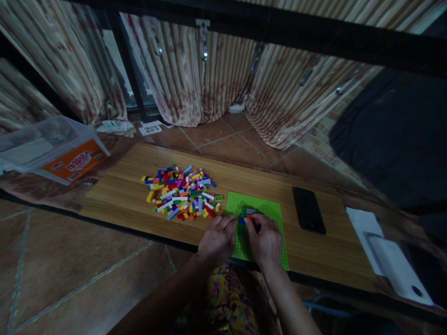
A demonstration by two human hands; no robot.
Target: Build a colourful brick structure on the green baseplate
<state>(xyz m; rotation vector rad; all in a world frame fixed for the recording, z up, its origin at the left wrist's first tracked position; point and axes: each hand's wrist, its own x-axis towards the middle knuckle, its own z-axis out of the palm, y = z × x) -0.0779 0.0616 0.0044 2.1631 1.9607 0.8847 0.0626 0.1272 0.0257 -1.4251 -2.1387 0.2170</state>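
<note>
A bright green baseplate (275, 209) lies on the wooden board at its near edge. On it stands a small build of dark green and blue bricks (242, 216). My right hand (266, 236) reaches over the plate, thumb and fingers pinched on an orange-red brick (249, 217) at the build. My left hand (219, 236) rests at the plate's left edge, fingers stretched out flat, just left of the build. To its upper left spreads a pile of loose toy bricks (183, 193) in many colours. My right fingers partly hide the build.
A black phone (309, 210) lies right of the plate on the wooden board (118, 186). A clear plastic bin (75, 128) with an orange label stands at the left. White objects (394, 265) lie at the right end. Striped curtains (181, 79) hang behind.
</note>
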